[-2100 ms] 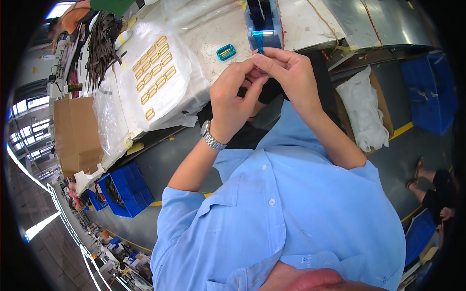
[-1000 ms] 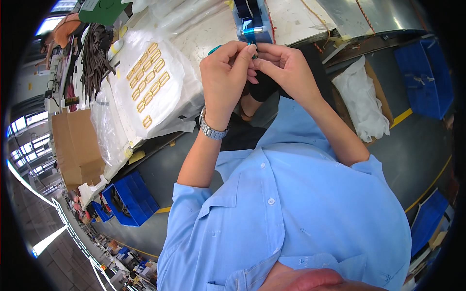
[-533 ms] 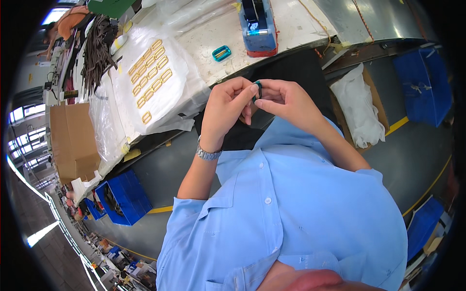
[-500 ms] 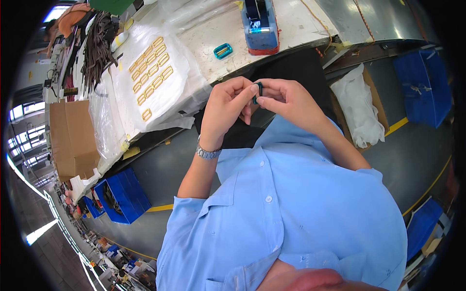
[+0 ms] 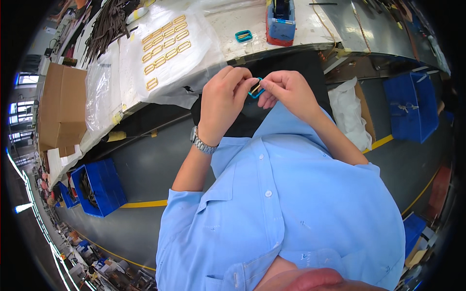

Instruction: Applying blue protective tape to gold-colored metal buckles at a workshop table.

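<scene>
Between my fingertips is a small teal-edged slide buckle with a gold centre bar, held in front of my body just off the table edge. My left hand pinches its left side, and my right hand grips its upper right side with thumb and forefinger. A second teal buckle lies on the table beyond my hands. To the left, rows of gold rectangular buckles rest on a white plastic sheet.
A blue tape dispenser stands near the table's edge. Dark straps are heaped at the far left. A cardboard box sits beyond the table's left end. Blue bins and a carton with white wrapping stand lower down.
The held buckle has turned from edge-on to show its face and gold bar. My head view has shifted, so the table things appear farther right and the bins have moved.
</scene>
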